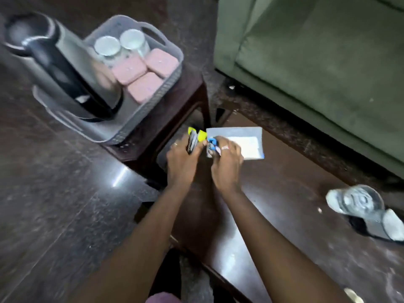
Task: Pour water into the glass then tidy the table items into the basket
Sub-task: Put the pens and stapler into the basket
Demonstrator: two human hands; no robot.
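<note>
A grey plastic basket point(172, 51) stands on a small dark stool at upper left. It holds a steel jug with a black handle point(65, 68), two upturned glasses point(119, 43) and three pink pads point(144, 74). My left hand point(183, 162) grips a thin dark item with yellow tips point(193, 138) at the far end of the dark table point(284, 193). My right hand point(226, 165) pinches a small blue and white item point(211, 144) over a flat white and blue packet point(244, 142). A glass of water point(358, 202) stands on the table at right.
A green sofa point(317, 62) fills the upper right behind the table. A dark polished floor point(54, 204) lies at left. A narrow gap separates the stool point(175, 110) from the table. A pale scrap point(353, 295) lies near the table's front edge.
</note>
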